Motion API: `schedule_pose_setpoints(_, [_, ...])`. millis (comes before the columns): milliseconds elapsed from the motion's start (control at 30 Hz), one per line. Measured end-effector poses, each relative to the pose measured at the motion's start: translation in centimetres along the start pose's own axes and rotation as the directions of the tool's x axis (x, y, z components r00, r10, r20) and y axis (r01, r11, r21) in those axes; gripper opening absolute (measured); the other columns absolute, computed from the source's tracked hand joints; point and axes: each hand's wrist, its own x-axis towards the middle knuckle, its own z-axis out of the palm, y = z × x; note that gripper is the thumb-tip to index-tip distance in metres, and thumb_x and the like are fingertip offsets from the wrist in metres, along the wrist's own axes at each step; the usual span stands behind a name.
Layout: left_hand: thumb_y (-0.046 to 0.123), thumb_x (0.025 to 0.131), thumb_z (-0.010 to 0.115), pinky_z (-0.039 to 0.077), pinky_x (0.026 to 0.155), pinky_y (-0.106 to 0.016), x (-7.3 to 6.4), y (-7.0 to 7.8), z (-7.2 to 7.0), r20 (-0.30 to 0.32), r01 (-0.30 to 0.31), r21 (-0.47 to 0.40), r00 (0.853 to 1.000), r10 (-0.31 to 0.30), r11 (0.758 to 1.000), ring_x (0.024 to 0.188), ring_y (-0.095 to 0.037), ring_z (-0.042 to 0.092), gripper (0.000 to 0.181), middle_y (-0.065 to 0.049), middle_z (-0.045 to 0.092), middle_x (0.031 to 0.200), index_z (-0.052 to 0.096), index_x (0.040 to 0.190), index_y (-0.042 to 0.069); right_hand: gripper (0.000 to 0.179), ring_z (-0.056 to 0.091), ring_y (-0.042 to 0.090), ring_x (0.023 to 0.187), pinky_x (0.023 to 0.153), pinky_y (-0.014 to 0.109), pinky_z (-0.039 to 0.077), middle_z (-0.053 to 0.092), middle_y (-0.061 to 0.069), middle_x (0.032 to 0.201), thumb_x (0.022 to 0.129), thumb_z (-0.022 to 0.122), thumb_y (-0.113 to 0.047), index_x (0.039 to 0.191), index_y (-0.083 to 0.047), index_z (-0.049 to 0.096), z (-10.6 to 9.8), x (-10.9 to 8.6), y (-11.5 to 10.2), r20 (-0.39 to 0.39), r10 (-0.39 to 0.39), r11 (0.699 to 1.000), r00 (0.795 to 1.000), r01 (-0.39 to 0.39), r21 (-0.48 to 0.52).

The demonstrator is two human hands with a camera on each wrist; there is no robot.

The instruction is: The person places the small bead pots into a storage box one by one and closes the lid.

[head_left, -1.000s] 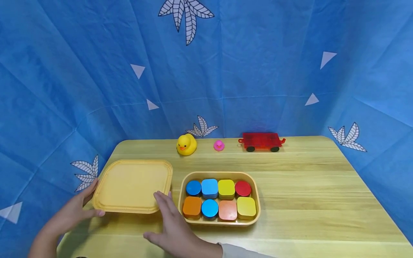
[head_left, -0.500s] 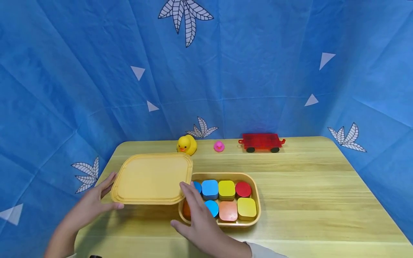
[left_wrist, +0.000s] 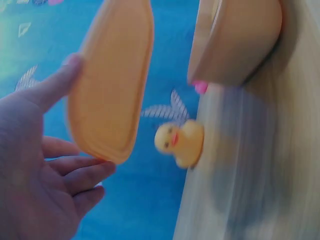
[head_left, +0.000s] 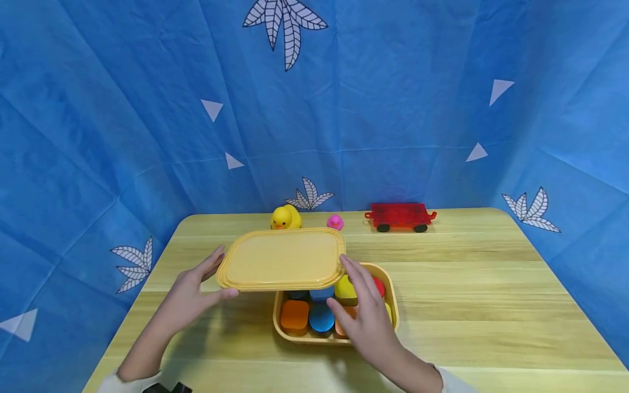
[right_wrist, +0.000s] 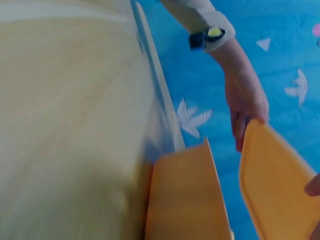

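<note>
A pale yellow-orange lid is lifted above the table, tilted, over the back left part of a matching box. My left hand holds the lid's left end, thumb at its near corner and fingers at the edge. At the right end, my right hand touches the lid's edge with nearly straight fingers, its thumb lower and apart in the head view. Several coloured rounded blocks or pots sit in the box, among them an orange one and a blue one; others are partly hidden.
Behind the lid stands a yellow toy duck, partly covered by it. To its right are a small pink duck and a red wheeled toy wagon. A blue patterned curtain rises behind the wooden table.
Both hands have carried the lid up and to the right, from beside the box to above its back left part. It now hides some of the box's contents and the yellow duck's base.
</note>
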Motion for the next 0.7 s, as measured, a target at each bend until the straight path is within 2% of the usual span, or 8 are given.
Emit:
schedule_pose_setpoints(100, [0.036, 0.092, 0.080, 0.044, 0.108, -0.060, 0.6, 1.0, 1.0, -0.076, -0.047, -0.040, 0.996, 0.044, 0.998, 0.134, -0.040, 0.055, 0.085, -0.020, 0.054, 0.150, 0.038, 0.160, 0.010, 0.074, 0.059, 0.024, 0.125, 0.105, 0.030, 0.051, 0.049, 0.009, 0.153, 0.088, 0.079, 0.003, 0.154, -0.006, 0.046, -1.1, 0.3, 0.9, -0.105, -0.086, 0.996, 0.991, 0.085, -0.010])
schedule_pose_setpoints(200, [0.029, 0.093, 0.080, 0.048, 0.104, -0.056, 1.1, 2.0, 1.9, -0.148, -0.095, -0.085, 0.986, 0.082, 0.992, 0.129, -0.037, 0.061, 0.074, -0.019, 0.060, 0.144, 0.046, 0.156, 0.011, 0.072, 0.064, 0.026, 0.115, 0.100, 0.019, 0.051, 0.053, 0.016, 0.148, 0.084, 0.077, 0.013, 0.149, -0.002, 0.051, -2.1, 0.7, 1.6, -0.195, -0.172, 0.985, 0.966, 0.171, -0.019])
schedule_pose_setpoints(300, [0.023, 0.092, 0.080, 0.051, 0.101, -0.053, 1.5, 2.9, 2.6, -0.189, -0.136, -0.133, 0.976, 0.109, 0.982, 0.125, -0.036, 0.064, 0.069, -0.017, 0.065, 0.139, 0.050, 0.154, 0.013, 0.070, 0.063, 0.028, 0.114, 0.096, 0.016, 0.052, 0.057, 0.019, 0.142, 0.080, 0.076, 0.020, 0.144, 0.001, 0.056, -3.0, 1.1, 2.0, -0.280, -0.245, 0.969, 0.928, 0.244, -0.039])
schedule_pose_setpoints(467, [0.019, 0.089, 0.083, 0.053, 0.100, -0.048, 1.8, 4.0, 3.3, -0.243, -0.172, -0.154, 0.961, 0.132, 0.973, 0.120, -0.031, 0.068, 0.066, -0.014, 0.068, 0.134, 0.055, 0.149, 0.016, 0.067, 0.065, 0.020, 0.105, 0.087, 0.015, 0.055, 0.065, 0.020, 0.129, 0.074, 0.078, 0.023, 0.136, 0.005, 0.061, -4.4, 1.9, 2.6, -0.405, -0.329, 0.943, 0.853, 0.320, -0.090])
schedule_pose_setpoints(567, [0.016, 0.086, 0.085, 0.054, 0.098, -0.044, 2.1, 4.4, 4.0, -0.317, -0.205, -0.118, 0.935, 0.159, 0.972, 0.113, -0.027, 0.072, 0.064, -0.011, 0.072, 0.127, 0.059, 0.145, 0.015, 0.065, 0.066, 0.016, 0.099, 0.083, 0.014, 0.055, 0.067, 0.020, 0.121, 0.072, 0.079, 0.022, 0.133, 0.007, 0.063, -5.0, 2.3, 2.9, -0.440, -0.350, 0.935, 0.827, 0.340, -0.106])
schedule_pose_setpoints(700, [0.009, 0.083, 0.087, 0.055, 0.096, -0.041, 2.4, 4.9, 4.9, -0.422, -0.245, -0.039, 0.883, 0.206, 0.969, 0.104, -0.023, 0.075, 0.063, -0.006, 0.077, 0.115, 0.062, 0.141, 0.013, 0.056, 0.065, 0.013, 0.092, 0.078, 0.012, 0.054, 0.070, 0.018, 0.113, 0.073, 0.080, 0.019, 0.126, 0.006, 0.067, -5.4, 2.5, 3.3, -0.454, -0.352, 0.935, 0.818, 0.328, -0.135])
